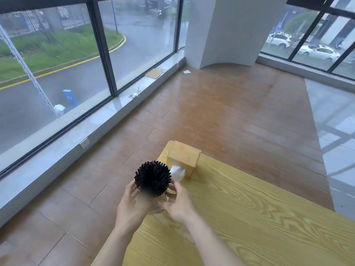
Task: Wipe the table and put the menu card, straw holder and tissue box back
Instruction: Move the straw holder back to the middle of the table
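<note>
Wooden table (259, 217) by window. We held straw holder (153, 189) between left hand (130, 204) and right hand (178, 206); best lowered upright, beside tissue box (184, 158).

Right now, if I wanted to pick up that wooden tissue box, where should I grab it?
Probably grab the square wooden tissue box by its two flat side walls, coming from above. It stands upright at the corner of the pale wood-grain table, and white tissue sticks out of the near face, so keep off that side.

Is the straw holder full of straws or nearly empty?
Full. The glass straw holder, held between left hand and right hand, is packed with black straws filling its mouth.
</note>
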`<move>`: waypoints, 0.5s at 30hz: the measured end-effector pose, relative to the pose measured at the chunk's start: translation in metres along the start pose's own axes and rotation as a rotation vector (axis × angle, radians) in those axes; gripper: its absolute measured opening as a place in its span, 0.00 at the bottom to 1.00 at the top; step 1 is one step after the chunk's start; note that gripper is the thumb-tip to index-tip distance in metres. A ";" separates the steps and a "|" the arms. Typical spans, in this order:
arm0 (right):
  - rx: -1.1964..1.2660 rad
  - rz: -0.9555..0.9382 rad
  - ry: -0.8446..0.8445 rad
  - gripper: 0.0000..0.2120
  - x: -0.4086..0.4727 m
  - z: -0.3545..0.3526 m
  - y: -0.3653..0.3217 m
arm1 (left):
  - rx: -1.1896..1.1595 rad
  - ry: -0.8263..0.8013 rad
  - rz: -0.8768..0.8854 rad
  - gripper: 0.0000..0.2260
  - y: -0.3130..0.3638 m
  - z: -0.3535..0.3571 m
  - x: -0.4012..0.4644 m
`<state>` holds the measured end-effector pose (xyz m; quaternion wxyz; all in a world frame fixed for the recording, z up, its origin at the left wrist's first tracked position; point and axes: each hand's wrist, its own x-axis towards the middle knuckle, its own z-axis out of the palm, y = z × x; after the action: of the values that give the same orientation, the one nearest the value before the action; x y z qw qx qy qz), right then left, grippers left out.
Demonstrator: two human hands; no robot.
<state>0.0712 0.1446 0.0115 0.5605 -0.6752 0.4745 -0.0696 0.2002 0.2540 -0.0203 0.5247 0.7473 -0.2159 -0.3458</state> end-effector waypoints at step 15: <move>0.091 0.076 0.261 0.37 -0.048 -0.125 0.069 | 0.018 -0.254 0.095 0.35 0.032 0.139 -0.027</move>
<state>-0.0720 0.0983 0.0209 0.5263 -0.6159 0.5649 -0.1567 0.0802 0.1734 -0.0118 0.5022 0.6911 -0.3187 -0.4106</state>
